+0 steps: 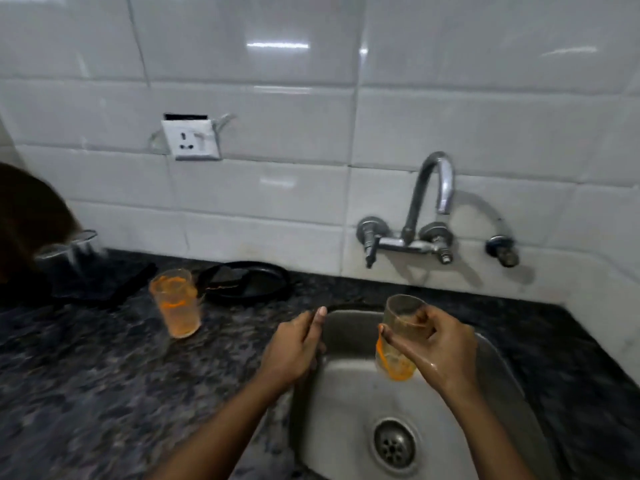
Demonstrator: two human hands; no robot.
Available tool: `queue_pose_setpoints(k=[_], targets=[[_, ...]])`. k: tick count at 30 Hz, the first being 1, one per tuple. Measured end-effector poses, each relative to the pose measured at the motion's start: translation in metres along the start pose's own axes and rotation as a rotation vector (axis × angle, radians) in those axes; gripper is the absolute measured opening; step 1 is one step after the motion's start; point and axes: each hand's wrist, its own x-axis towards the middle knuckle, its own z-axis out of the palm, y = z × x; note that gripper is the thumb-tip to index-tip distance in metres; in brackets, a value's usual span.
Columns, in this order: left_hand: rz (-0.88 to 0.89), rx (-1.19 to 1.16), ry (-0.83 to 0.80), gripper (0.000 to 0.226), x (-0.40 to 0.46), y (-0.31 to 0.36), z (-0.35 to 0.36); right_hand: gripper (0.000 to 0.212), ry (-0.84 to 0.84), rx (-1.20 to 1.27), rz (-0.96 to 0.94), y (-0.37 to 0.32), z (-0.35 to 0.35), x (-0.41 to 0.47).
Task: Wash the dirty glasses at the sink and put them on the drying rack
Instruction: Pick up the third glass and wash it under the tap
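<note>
1. Your right hand [440,344] holds a dirty glass [398,337] over the sink [502,368], below and a little left of the tap [431,195]. The fingers are clamped round its middle, with the thumb across the front. The glass is tilted, mouth toward the tap.
2. No water is running from the tap that I can see. Your left hand [294,348] rests at the sink's left rim, fingers loosely together and holding nothing, so use it to open a tap handle [370,237].
3. Orange residue clings to the base of the glass. Bring the mouth under the spout, fill it partway and swirl.
4. Your right hand looks wet, so the glass is likely slippery. Keep the grip firm and low over the sink.
5. Rub inside with your free left fingers; the bottom will probably need the most work.
6. A second glass [176,303], also orange-stained, stands on the tabletop [104,375] well left of the tap. It comes next.
7. No drying rack is in view, so find it before you turn away.
</note>
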Motion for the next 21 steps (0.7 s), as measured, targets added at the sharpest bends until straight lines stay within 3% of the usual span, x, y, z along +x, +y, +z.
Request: queue_pose_setpoints(k=[2,8,13,18,21], targets=[[-0.026,0.012,-0.027,0.047,0.029,0.022,0.022,0.044,0.002,-0.034,0.024,0.014,-0.017,0.014],[-0.007,0.44,0.038,0.055,0.095,0.081,0.057,0.049,-0.064,-0.069,-0.103,0.02,-0.035,0.046],[-0.081,0.529,0.086,0.068,0.126,0.098,0.066,0.051,-0.056,-0.144,-0.134,0.007,-0.036,0.066],[-0.165,0.32,0.122,0.062,0.133,0.088,0.08,0.053,-0.07,-0.162,-0.134,-0.004,-0.035,0.081],[-0.381,-0.074,0.151,0.06,0.14,0.088,0.084,0.053,-0.081,-0.171,-0.12,-0.004,-0.03,0.08]])
